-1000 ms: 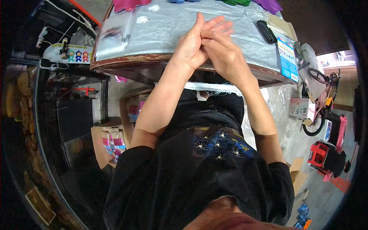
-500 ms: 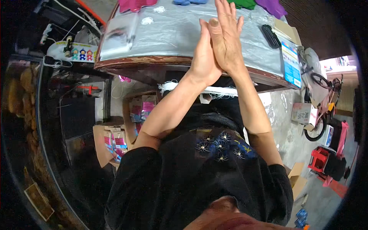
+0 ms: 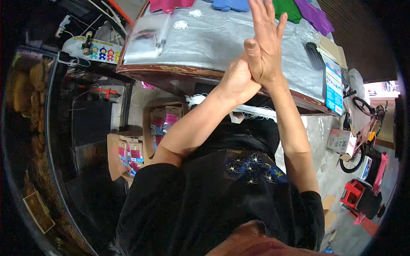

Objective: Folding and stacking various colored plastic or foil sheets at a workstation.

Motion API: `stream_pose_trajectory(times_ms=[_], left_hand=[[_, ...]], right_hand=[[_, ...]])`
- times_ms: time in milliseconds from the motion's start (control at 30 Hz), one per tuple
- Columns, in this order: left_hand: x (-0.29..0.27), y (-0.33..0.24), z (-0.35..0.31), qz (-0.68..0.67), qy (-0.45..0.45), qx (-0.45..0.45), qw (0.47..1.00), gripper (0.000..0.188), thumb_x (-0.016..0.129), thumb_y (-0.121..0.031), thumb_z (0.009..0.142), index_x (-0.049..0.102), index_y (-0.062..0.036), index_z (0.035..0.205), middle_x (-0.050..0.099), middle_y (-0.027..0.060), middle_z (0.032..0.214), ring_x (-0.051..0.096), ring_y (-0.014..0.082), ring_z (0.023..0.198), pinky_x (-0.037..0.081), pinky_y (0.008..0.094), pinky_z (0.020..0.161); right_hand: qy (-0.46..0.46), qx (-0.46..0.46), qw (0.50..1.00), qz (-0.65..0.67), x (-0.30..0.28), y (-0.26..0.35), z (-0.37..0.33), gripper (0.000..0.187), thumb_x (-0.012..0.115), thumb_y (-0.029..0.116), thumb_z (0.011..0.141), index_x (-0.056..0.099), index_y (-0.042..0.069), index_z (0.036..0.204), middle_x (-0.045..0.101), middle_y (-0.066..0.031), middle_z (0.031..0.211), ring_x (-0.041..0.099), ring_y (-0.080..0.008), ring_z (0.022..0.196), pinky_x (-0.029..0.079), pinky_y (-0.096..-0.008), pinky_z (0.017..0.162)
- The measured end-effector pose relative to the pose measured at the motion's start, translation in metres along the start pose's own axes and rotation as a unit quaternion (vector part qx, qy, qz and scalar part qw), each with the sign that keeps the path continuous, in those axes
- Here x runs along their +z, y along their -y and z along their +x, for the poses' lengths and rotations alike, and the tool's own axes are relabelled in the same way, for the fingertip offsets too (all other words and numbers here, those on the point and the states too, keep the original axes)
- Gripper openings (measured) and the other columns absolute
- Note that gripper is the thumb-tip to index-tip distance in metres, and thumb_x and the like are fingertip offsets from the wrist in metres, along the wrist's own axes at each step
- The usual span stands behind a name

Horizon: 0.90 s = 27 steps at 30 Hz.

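Note:
My right hand [image 3: 267, 53] is raised over the front part of the table, its fingers stretched up and spread, with nothing in it that I can see. Pressed against its palm and heel is my left hand [image 3: 238, 80], curled, its fingertips hidden from view. Behind the hands a grey plastic sheet [image 3: 205, 45] covers the table. Pink [image 3: 171, 4], blue [image 3: 232, 4], green [image 3: 288, 9] and purple [image 3: 315, 17] cloth-like pieces lie along its far side. Small bundles of white string [image 3: 180, 24] rest nearer the left.
A clear plastic bag [image 3: 147, 36] lies at the table's left. On the right are a black tool [image 3: 315, 55] and a blue-and-white package [image 3: 334, 90]. White strings [image 3: 256, 112] hang at my lap. Open cartons [image 3: 114, 155] of packets stand lower left; a bicycle [image 3: 363, 138] is at right.
My left hand has slid down from palm-to-palm contact with straight fingers and has curled against the lower right hand. The right hand's fingers have spread. The whole view has shifted slightly.

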<state>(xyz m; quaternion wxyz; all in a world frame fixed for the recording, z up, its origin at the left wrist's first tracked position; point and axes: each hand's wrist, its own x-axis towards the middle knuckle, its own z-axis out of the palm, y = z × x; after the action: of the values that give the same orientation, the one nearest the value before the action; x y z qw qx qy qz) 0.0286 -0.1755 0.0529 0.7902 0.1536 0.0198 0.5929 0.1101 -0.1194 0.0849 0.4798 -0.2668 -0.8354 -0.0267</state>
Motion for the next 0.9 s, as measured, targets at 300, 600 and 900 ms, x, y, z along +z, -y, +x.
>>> stream_pose_trajectory(times_ms=[300,600,900], left_hand=[[-0.089,-0.117,0.081,0.885,-0.037,0.263,0.383,0.062,0.043,-0.007,0.104,0.023,-0.0136,0.162,0.038,0.0224,0.16,0.037,0.0383,0.148,0.027,0.0517,0.122],[-0.12,-0.156,0.101,0.947,-0.124,0.26,0.145,0.072,0.07,-0.026,0.093,0.038,-0.0107,0.156,0.047,0.025,0.151,0.033,0.0409,0.149,0.028,0.0685,0.113],[-0.148,-0.185,0.126,0.94,-0.154,0.138,0.27,0.061,0.081,-0.043,0.083,0.066,0.006,0.115,0.063,0.0302,0.121,0.063,0.0453,0.11,0.051,0.0527,0.093]], right_hand=[[-0.039,0.175,0.983,0.034,-0.047,-0.027,-0.063,0.057,0.05,0.039,0.107,0.046,0.001,0.15,0.047,-0.0218,0.155,0.04,-0.0374,0.147,0.026,-0.0489,0.122],[0.02,0.257,0.961,-0.098,-0.079,-0.062,-0.115,0.046,0.056,0.019,0.106,0.051,-0.002,0.146,0.055,-0.0214,0.148,0.051,-0.0336,0.14,0.037,-0.0424,0.116],[-0.018,0.328,0.939,-0.097,-0.076,-0.066,-0.121,0.034,0.064,0.02,0.103,0.066,0.002,0.131,0.072,-0.0185,0.121,0.071,-0.0289,0.108,0.055,-0.0377,0.091]])
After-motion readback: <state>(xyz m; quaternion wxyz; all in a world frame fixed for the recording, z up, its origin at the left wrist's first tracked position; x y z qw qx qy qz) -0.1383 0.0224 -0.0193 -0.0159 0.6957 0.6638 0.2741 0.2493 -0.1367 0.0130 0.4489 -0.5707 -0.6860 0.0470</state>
